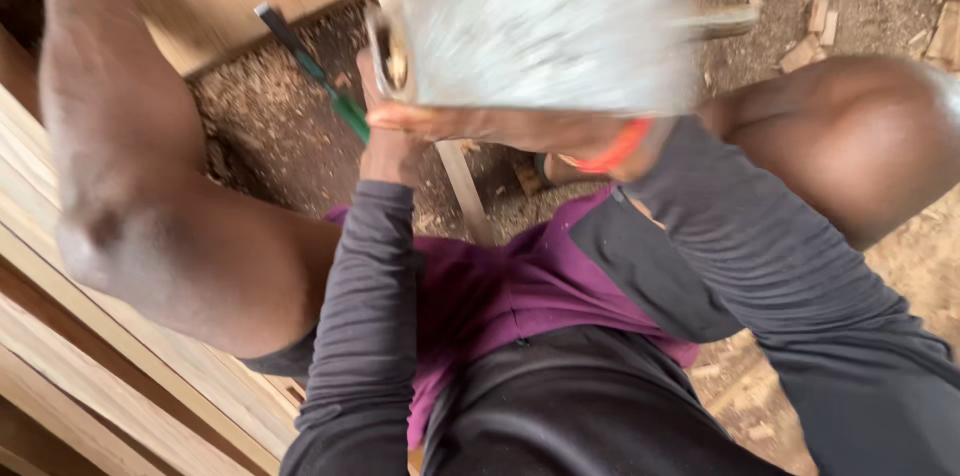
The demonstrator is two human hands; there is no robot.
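Up close, left hand (385,141) fingers wrap the green-handled chisel (320,81); right hand (600,151) fingers, blurred, cannot be read.

Chisel (318,76) sits left of the saw blade (550,21), which is up top in the middle. Left hand (385,146) is just under the chisel, right hand (470,121) probably under the blade, pretty blurry. Planks (90,356) stacked far left, wood scraps (820,26) on the ground top right.
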